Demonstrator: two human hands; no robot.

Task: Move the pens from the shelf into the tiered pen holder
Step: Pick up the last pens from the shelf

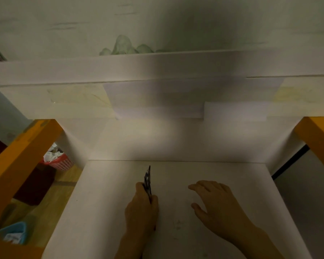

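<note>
My left hand (141, 208) grips a small bunch of dark pens (147, 179); their tips point away from me over the white shelf board (105, 202). My right hand (215, 204) hovers just to the right with fingers spread and relaxed, holding nothing. No tiered pen holder shows in this view. The scene is dim and slightly blurred.
A white back panel (176, 143) rises behind the board, with a white upper shelf (120, 70) overhead. Yellow frame posts stand at the left (17, 161) and right (318, 133). Below left are a red basket of crumpled paper (61, 161) and a blue container (15, 232).
</note>
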